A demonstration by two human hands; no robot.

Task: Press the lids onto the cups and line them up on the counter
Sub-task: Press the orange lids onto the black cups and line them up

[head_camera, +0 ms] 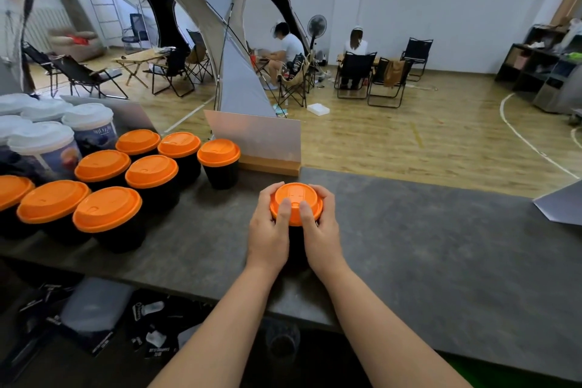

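Orange lid (296, 202) is sitting on a black cup (296, 242) near the middle of the tabletop (425, 249), toward its near edge. Both hands are wrapping the rim: left hand (270, 224) and right hand (321, 224), fingers curling round the far side, thumbs pressing on top. Seating all round the rim cannot be confirmed.

Risks, as judged:
- Uneven thumb pressure is likely leaving one side unseated.
- Squeezing too hard could be buckling the cup wall.
- Sliding it left carelessly could be knocking the lidded cups (151, 173) grouped at the left end.
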